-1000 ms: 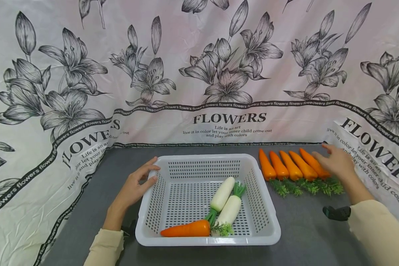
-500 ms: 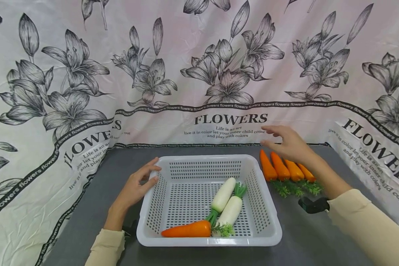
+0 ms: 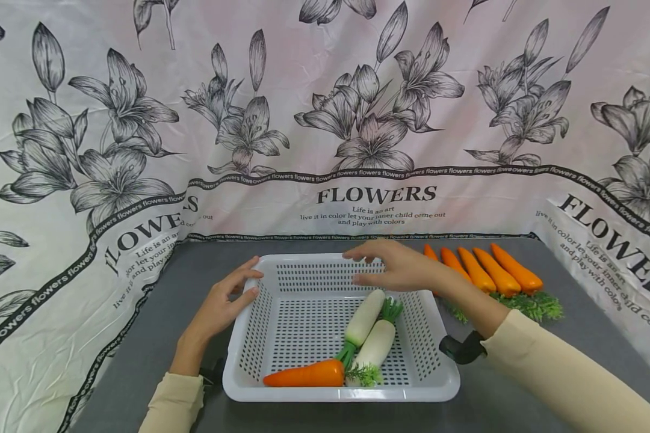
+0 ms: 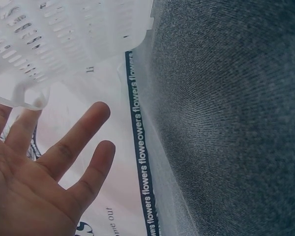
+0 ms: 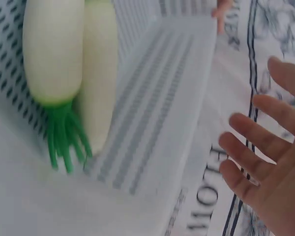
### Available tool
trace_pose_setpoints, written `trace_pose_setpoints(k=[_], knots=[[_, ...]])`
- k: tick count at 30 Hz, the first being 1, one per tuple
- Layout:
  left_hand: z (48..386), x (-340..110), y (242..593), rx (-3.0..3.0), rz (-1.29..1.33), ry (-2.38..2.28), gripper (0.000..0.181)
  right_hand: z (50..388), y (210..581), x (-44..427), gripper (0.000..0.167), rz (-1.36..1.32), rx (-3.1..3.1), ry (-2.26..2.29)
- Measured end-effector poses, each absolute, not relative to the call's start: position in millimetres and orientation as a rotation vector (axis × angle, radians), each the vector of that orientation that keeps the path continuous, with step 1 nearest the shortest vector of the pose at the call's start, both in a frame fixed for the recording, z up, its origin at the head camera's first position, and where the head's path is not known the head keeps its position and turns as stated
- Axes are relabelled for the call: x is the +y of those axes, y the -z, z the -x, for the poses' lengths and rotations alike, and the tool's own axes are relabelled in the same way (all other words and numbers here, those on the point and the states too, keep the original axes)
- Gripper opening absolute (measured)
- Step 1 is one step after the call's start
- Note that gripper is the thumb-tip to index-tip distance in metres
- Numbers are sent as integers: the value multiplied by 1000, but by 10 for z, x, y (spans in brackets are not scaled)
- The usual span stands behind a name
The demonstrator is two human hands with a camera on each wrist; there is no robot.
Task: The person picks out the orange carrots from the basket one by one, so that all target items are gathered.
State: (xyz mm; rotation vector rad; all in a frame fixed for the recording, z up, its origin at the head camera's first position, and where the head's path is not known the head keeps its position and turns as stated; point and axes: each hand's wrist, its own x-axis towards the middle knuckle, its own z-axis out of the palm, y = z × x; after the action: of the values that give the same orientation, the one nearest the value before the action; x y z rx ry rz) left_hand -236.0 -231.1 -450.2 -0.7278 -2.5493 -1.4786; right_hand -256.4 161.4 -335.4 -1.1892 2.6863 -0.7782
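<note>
A white perforated plastic basket (image 3: 336, 394) stands on the table. Inside it lie an orange carrot (image 3: 303, 376) with a feathery green top along the near side, and two white radishes (image 3: 365, 316) towards the right. My left hand (image 3: 222, 300) rests at the basket's upper left rim; the left wrist view shows its fingers (image 4: 83, 135) spread, with two partly behind the rim. Over the basket's back right part hangs my right hand (image 3: 398, 266), holding nothing. In the right wrist view this hand's fingers (image 5: 265, 140) are spread and relaxed, beside the basket wall, apart from the radishes.
Several carrots (image 3: 487, 267) lie in a row right of the basket, green tops towards me, partly hidden by the right forearm. A dark wrist device (image 3: 462, 347) hangs below the right wrist. A flower-printed cloth (image 3: 374, 207) rises behind the grey table (image 3: 157, 337).
My right hand has swept left from beside the row of carrots, over them, to above the basket's back edge. The left hand and the vegetables stay where they were.
</note>
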Motion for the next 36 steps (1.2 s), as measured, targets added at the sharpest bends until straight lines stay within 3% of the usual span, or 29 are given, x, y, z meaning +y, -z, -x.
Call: trace_pose_setpoints(k=[17,36], knots=[[2353,-2313,4495,-2564,720,1429,35,2366,3755,889,52,1190,2060,464],[2359,-2317,4501,-2571,700,1411,35,2308,3967,748,52,1130,1788,437]])
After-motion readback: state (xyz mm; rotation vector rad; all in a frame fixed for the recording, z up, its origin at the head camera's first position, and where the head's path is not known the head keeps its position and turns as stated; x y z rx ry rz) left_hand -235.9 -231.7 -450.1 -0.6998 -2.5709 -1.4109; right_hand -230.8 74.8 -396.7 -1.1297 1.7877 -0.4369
